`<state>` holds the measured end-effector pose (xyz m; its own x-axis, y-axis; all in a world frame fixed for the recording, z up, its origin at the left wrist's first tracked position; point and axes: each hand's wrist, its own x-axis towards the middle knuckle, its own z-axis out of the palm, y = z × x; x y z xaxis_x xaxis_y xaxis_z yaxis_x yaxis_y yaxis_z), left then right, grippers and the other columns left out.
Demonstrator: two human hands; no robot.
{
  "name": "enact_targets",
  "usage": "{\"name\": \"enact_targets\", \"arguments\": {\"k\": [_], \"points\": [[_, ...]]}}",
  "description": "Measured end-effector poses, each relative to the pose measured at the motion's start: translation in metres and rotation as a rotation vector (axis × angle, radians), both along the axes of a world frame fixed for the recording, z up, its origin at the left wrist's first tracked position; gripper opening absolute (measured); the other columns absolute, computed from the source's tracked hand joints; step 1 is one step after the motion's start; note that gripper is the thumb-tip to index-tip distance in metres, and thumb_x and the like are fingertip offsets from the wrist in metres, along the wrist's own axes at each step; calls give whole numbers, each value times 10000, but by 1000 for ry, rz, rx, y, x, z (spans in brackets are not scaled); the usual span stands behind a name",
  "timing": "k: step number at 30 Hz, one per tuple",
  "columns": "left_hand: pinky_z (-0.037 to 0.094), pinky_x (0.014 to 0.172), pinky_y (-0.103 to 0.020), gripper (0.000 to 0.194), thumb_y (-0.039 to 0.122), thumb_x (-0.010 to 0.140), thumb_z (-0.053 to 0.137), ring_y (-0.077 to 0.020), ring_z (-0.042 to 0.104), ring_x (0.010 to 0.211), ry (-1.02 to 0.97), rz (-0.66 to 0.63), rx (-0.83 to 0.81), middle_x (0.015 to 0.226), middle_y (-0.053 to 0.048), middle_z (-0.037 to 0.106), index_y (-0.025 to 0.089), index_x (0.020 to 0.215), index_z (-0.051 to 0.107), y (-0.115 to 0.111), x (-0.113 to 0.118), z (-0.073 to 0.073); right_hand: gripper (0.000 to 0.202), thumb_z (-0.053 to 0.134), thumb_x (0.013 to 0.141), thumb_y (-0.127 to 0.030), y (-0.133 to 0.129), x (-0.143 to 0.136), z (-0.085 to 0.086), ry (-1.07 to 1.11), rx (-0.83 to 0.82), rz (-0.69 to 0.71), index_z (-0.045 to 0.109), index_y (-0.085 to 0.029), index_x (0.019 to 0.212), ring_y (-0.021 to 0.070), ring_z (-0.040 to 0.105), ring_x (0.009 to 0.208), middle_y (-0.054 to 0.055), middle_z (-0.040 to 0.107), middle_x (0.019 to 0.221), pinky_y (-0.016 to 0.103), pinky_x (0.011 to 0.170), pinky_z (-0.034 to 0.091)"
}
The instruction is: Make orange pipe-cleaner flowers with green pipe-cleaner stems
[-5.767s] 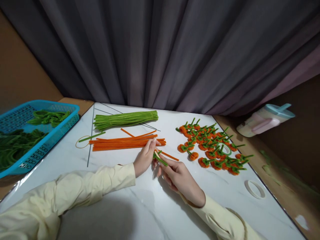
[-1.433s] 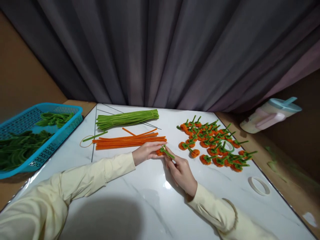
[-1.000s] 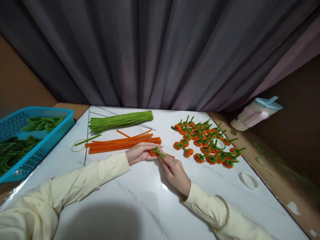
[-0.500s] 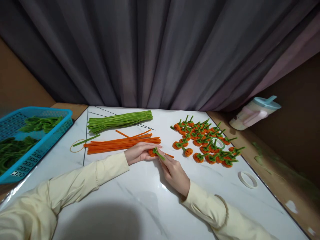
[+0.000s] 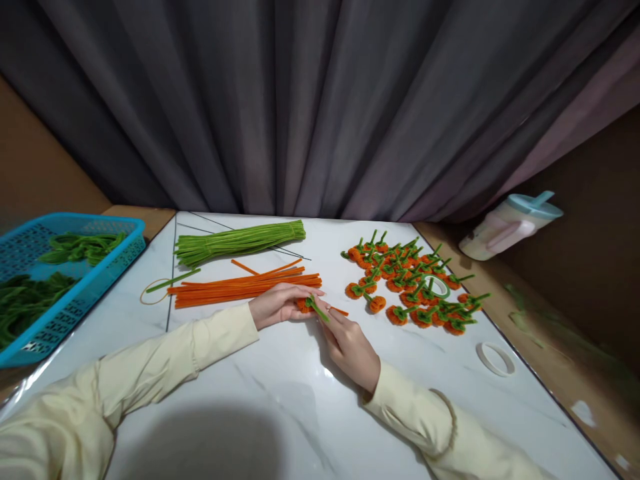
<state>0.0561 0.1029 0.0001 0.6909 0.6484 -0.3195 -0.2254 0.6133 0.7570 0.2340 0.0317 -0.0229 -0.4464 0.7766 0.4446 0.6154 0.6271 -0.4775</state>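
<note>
My left hand (image 5: 280,305) is closed on a small orange pumpkin (image 5: 303,305) with a green stem, just right of the orange pipe cleaners (image 5: 240,288). The fingers of my right hand (image 5: 350,343) pinch the same pumpkin at its stem side; the green stem (image 5: 319,309) sticks out between the two hands. An orange tip shows beside the right fingers. Behind the orange strips lies a bundle of green pipe cleaners (image 5: 240,242). Several finished-looking orange pumpkins (image 5: 377,304) with green stems cover the table's right part.
A blue basket (image 5: 113,257) with green twisted pieces stands at the left. One tape roll (image 5: 495,359) lies at the right, another (image 5: 436,286) among the pumpkins. A lidded cup (image 5: 510,227) stands at the back right, and a rubber band (image 5: 141,297) lies near the basket.
</note>
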Motion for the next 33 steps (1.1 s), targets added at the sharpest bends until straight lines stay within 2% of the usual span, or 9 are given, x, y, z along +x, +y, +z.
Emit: {"name": "enact_targets", "arguments": {"k": [13, 20, 24, 33], "points": [[468, 876, -292, 270, 198, 724, 654, -201, 627, 952, 36, 5, 0, 963, -146, 687, 84, 968, 674, 0, 0, 3, 658, 356, 812, -31, 0, 0, 0, -18, -11, 1, 199, -180, 1434, 250, 577, 1094, 143, 580, 1198, 400, 856, 536], [418, 950, -329, 318, 194, 703, 679, -226, 598, 1032, 2, -51, -9, 1001, -155, 678, 86, 1002, 662, 0, -1, 3, 635, 355, 820, -33, -1, -1, 2, -8, -31, -5, 230, -184, 1424, 248, 571, 1105, 138, 589, 1184, 406, 867, 530], [417, 952, -307, 331, 147, 689, 661, -208, 595, 1042, 16, -56, 6, 1036, -128, 675, 111, 1017, 663, -1, -2, 1, 598, 349, 828, -32, 0, -1, 2, 23, -14, -5, 285, -184, 1403, 241, 552, 1132, 134, 595, 1174, 396, 887, 519], [410, 962, -325, 297, 150, 747, 553, -216, 591, 1046, -58, -70, -50, 1048, -163, 664, 64, 1013, 655, 2, -3, -1, 649, 352, 819, -32, -1, 0, 1, -28, -1, -1, 211, -200, 1429, 243, 597, 1061, 132, 595, 1166, 394, 848, 540]]}}
